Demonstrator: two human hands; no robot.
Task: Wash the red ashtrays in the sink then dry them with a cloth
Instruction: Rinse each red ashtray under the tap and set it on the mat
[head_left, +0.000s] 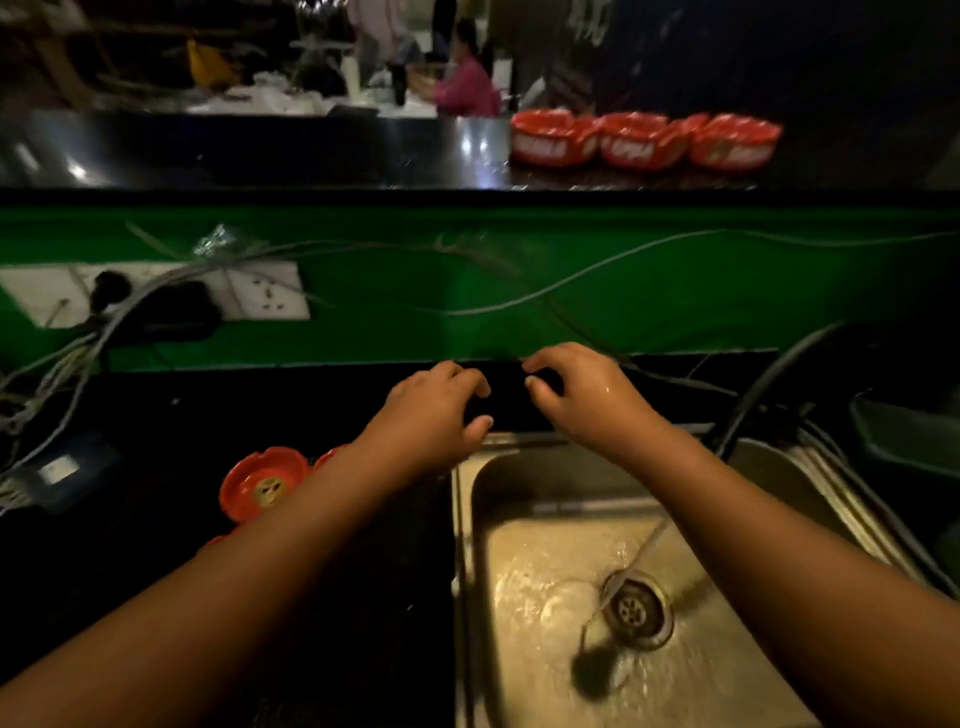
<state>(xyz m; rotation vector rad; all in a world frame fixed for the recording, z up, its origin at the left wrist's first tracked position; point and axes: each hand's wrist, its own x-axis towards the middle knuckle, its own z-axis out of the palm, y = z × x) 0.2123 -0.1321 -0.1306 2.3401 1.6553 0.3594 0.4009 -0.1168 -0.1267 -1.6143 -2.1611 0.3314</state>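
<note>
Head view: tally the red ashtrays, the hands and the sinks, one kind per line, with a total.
Red ashtrays: 5 (three on the upper ledge, two on the counter; a red sliver by the left forearm may be another)
Hands: 2, left hand and right hand
Sinks: 1
Total: 8

This looks like the washing-up spot behind a bar or café counter, dimly lit. A steel sink (511, 475) is set in a black worktop (156, 405), with water running to its drain (636, 609). Above a green panel (649, 291) carrying wall sockets (265, 291) and loose cables (597, 267) runs a raised glossy counter (311, 150) holding a row of matching branded red ashtrays (641, 140); beyond it a person (467, 85) sits at a cluttered table (291, 101)
</note>
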